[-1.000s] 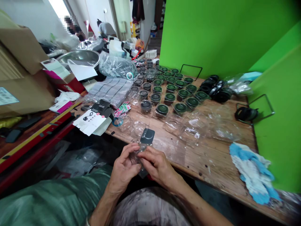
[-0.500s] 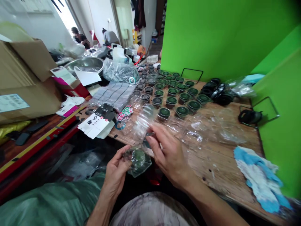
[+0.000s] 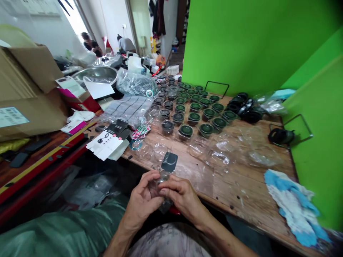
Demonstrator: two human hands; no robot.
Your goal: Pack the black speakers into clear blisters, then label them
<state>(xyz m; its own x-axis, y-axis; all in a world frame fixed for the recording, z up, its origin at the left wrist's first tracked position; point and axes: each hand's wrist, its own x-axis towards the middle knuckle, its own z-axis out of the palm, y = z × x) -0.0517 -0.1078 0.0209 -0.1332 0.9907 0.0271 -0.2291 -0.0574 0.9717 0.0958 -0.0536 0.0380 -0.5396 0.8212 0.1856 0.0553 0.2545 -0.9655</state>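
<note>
Just off the table's front edge, a clear plastic clamshell [image 3: 164,177] is between my two hands, much of it hidden by the fingers. My left hand [image 3: 142,198] curls round its left side, thumb below. My right hand [image 3: 180,196] grips it from the right, with fingers bent over the top. Right beyond the hands, a dark square card [image 3: 169,161] with a ring mark lies at the table edge. Clear empty plastic shells [image 3: 160,150] lie past it. Rows of clear packs with round dark-green tops [image 3: 185,131] stand farther back.
More clear shells [image 3: 219,155] spread over the wooden table [image 3: 214,182]. Blue-and-white gloves [image 3: 294,207] lie at right, below a green partition [image 3: 235,43]. Flattened printed boxes [image 3: 108,142], a cardboard box [image 3: 29,92] and a metal bowl [image 3: 98,75] are at left. A person sits far back.
My right hand has come down from over the table to meet my left hand. The green-backed pack in my left hand no longer shows; the dark card is now visible on the table.
</note>
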